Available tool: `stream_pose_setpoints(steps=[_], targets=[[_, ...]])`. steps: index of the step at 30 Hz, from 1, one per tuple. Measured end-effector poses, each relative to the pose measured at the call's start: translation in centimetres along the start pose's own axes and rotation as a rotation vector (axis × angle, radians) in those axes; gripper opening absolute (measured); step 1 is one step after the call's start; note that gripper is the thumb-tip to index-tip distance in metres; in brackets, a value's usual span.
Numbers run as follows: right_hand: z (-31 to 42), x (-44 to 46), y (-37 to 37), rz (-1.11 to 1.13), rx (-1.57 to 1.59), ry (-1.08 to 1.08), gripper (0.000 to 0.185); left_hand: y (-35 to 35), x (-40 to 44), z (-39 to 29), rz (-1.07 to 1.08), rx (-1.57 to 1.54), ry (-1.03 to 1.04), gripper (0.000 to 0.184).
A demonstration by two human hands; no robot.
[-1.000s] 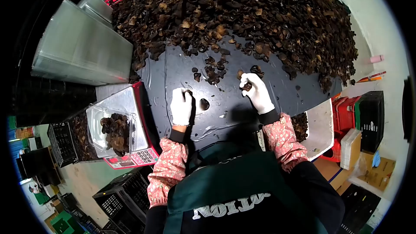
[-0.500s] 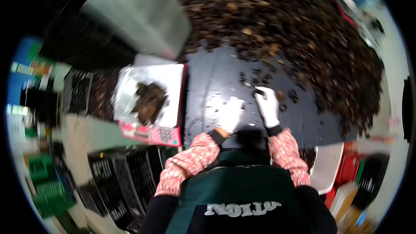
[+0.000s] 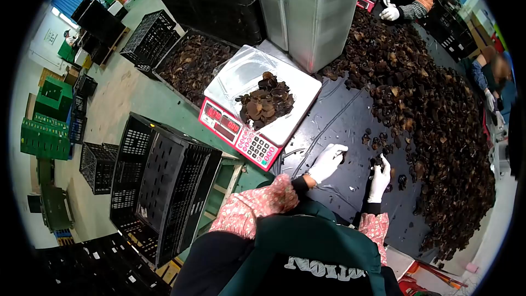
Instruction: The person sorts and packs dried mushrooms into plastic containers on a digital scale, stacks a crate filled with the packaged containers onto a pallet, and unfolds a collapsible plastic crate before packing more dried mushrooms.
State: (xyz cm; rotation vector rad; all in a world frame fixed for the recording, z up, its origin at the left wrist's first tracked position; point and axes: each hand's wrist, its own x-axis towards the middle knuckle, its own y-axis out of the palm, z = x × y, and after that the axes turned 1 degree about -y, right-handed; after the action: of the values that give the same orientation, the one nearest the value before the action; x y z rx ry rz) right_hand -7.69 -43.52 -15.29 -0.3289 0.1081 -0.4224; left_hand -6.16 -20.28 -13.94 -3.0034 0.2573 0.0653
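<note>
My left hand (image 3: 327, 164), in a white glove, is over the dark table (image 3: 307, 158) near the scale's right corner. Its fingers are closed on a small dark wood ear mushroom (image 3: 343, 157), mostly hidden by them. To its right, my right hand (image 3: 379, 180), also gloved, pinches another dark wood ear piece (image 3: 377, 161) between thumb and fingers. Several loose pieces lie just beyond it, beside the big heap of wood ear mushrooms (image 3: 438, 120). On the red and white digital scale (image 3: 300, 87), a clump of wood ears (image 3: 267, 101) rests on clear plastic.
Tall translucent bins (image 3: 323, 16) stand behind the scale, with a black crate stack (image 3: 203, 0) beside them. A crate of mushrooms (image 3: 192, 60) sits left of the scale. More black crates (image 3: 164, 181) stand at lower left. Two co-workers with gloved hands (image 3: 390, 12) are across the heap.
My view has turned left and sharpened, so the scale and table appear rotated. Both my hands now show dark pieces in their fingers; my left hand was too blurred before to tell.
</note>
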Motion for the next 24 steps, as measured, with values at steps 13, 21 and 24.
stream_pose_setpoints(steps=[13, 21, 24], targets=[[0.8, -0.2, 0.7, -0.077, -0.116, -0.032, 0.036, -20.4, -2.2, -11.5, -0.823, 0.440, 0.181, 0.027], [0.4, 0.2, 0.5, -0.040, 0.064, 0.010, 0.040, -22.7, -1.4, -9.6, -0.807, 0.773, 0.296, 0.021], [2.4, -0.3, 0.0, -0.003, 0.130, 0.126, 0.043, -20.2, -2.1, -10.6, -0.693, 0.526, 0.269, 0.021]])
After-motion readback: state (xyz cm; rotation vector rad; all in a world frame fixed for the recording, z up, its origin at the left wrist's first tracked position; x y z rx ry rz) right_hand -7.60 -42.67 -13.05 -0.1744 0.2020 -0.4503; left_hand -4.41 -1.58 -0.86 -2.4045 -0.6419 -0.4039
